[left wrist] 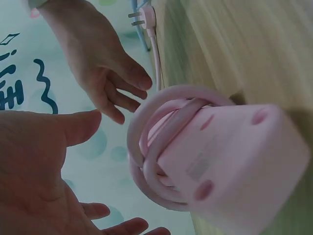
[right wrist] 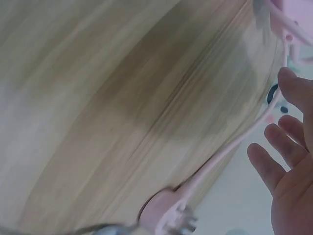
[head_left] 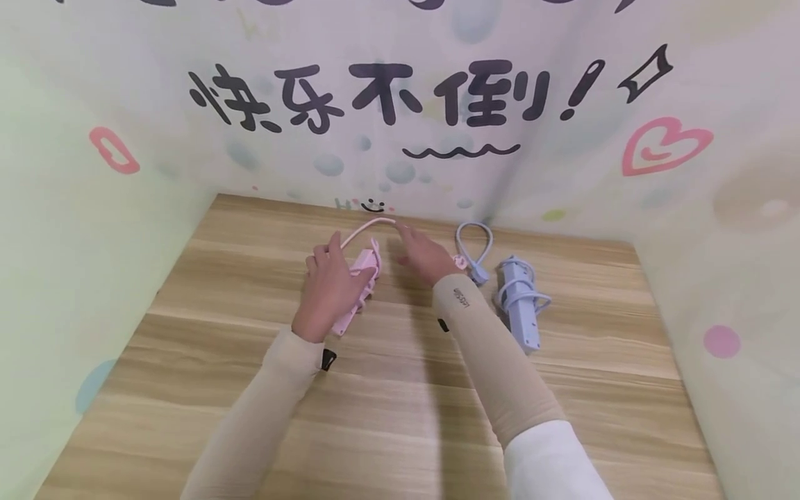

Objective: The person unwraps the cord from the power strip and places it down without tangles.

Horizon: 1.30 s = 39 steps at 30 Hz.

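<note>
A pink power strip, its own cord looped around it, lies on the wooden table. Over it is my left hand, fingers to its left and thumb to its right; the left wrist view shows these fingers spread beside the coils. From the strip's far end the pink cord arcs right to its plug, whose metal prongs show. My right hand is at that cord near the wall, fingers loosely spread. Its thumb overlaps the cord in the right wrist view.
A blue power strip wrapped in its cord lies right of my right forearm. Its plug and a loop of blue cord are beside the pink plug. Printed walls border the wooden table at the back and both sides.
</note>
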Motion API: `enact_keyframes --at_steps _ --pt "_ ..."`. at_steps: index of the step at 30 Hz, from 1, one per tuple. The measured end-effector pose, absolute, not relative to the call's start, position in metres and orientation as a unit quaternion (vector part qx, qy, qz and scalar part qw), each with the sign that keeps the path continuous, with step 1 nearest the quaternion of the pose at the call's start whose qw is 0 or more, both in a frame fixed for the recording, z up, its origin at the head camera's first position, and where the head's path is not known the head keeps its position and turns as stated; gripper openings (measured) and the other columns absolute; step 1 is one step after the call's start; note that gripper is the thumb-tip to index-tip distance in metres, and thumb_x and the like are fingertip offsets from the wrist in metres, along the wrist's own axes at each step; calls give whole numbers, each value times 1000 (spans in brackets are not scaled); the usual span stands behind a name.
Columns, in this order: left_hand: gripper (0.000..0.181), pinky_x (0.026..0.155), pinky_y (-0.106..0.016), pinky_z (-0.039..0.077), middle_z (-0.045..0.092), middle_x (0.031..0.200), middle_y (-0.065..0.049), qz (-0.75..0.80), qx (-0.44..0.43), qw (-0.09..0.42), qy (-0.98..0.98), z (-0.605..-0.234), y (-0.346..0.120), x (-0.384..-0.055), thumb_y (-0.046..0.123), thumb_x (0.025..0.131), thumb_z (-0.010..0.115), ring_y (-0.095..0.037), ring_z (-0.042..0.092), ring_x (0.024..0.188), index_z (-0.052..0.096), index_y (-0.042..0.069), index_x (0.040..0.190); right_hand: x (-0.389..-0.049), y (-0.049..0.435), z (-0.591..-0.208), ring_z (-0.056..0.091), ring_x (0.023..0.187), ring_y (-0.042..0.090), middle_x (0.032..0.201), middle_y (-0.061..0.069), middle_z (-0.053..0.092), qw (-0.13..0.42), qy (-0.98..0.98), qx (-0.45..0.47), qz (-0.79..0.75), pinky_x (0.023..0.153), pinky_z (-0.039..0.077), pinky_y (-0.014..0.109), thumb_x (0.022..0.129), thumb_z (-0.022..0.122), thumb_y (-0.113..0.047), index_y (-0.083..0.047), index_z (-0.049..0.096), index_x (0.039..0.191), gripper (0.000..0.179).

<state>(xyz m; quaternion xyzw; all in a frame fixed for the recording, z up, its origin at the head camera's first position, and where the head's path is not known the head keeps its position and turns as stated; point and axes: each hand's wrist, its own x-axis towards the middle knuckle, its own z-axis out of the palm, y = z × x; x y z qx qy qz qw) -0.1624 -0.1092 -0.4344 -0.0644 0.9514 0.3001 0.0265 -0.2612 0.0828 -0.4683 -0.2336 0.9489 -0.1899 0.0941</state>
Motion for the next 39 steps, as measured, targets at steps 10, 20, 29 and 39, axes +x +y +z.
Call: enact_keyframes --at_steps 10,20,29,39 --pt "106 96 -56 47 43 133 -30 282 -66 14 957 -454 -119 -123 43 80 85 -43 46 116 24 2 156 -258 58 -473 44 146 36 164 13 36 82 938 -296 -158 120 42 50 112 35 -34 -20 23 162 54" --pt "92 81 -46 54 50 126 -24 316 -91 58 943 -467 -132 -102 36 80 85 -36 55 102 35 -6 146 -256 55 -478 46 146 32 163 8 39 109 937 -289 -165 120 41 50 106 52 -31 -28 21 163 64" --pt "53 65 -34 51 70 105 -18 352 -93 91 927 -476 -144 -102 31 90 76 -26 62 83 57 -2 126 -256 56 -482 48 144 31 161 9 42 124 937 -270 -186 119 43 48 104 58 -33 -21 27 160 65" --pt "56 92 -52 54 62 131 -26 389 -107 58 913 -482 -170 -111 26 101 64 -36 62 109 43 -1 145 -256 65 -483 59 131 29 146 7 56 136 943 -244 -181 113 50 45 96 71 -35 -17 40 149 64"
